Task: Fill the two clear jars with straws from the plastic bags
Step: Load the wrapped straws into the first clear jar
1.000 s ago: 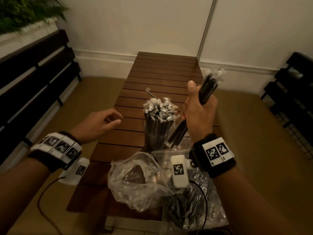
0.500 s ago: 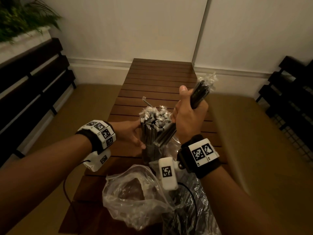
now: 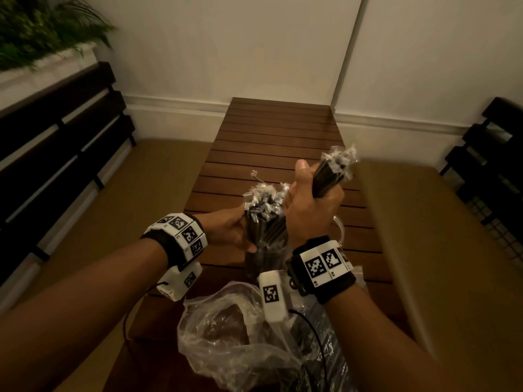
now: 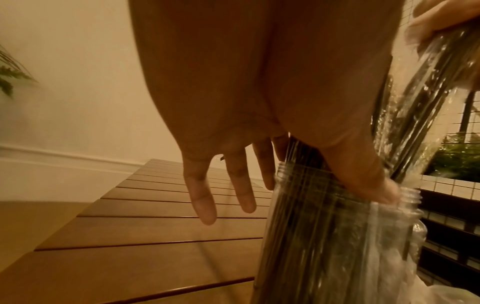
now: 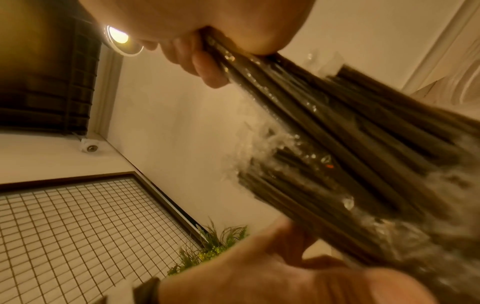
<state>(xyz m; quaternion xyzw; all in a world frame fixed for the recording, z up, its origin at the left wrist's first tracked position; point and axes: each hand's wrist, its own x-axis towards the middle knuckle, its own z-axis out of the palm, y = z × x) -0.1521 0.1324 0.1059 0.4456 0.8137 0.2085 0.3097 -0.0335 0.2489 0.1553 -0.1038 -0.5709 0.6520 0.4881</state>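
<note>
Wooden table (image 3: 283, 131), right hand (image 3: 311, 210) gripping straws (image 3: 331, 176)

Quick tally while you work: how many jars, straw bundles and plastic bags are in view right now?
Clear jar: 1 (a second cannot be confirmed)
Straw bundles: 2, the jarred bundle and the held bundle in the right hand
Plastic bags: 2, the left bag and the right bag
Total: 5

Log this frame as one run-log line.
left hand: steadies jar | right hand: grips straw bundle above jar | jar: packed with straws | stage: inserting
</note>
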